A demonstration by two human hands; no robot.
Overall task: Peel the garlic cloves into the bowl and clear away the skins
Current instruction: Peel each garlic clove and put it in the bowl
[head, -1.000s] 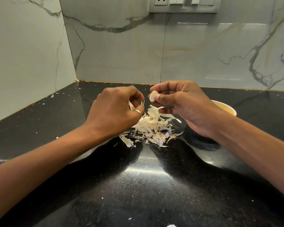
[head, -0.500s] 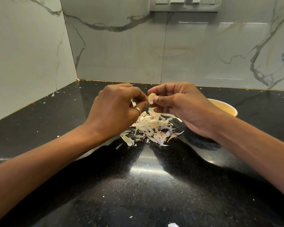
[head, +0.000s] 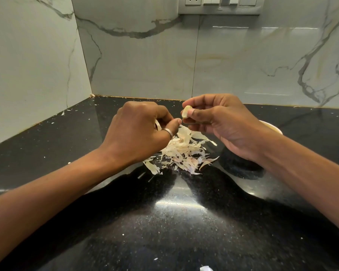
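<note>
My right hand (head: 221,122) pinches a pale garlic clove (head: 186,111) between thumb and fingers, above the counter. My left hand (head: 139,132), with a ring on one finger, is curled just left of the clove; a strip of skin (head: 158,124) shows between its fingers, and its thumb tip is a little apart from the clove. Below both hands lies a pile of garlic skins (head: 182,153) on the black counter. A cream bowl (head: 274,128) stands behind my right wrist, mostly hidden; its contents cannot be seen.
The black speckled counter (head: 164,222) meets marble walls at the back and left, forming a corner. Small skin flakes (head: 63,112) lie along the left wall, and one scrap (head: 205,268) sits near the front edge. A socket panel (head: 219,4) is on the back wall.
My left hand touched the clove half a second ago and has since pulled slightly down and left away from it. My right hand still holds the clove, raised a little.
</note>
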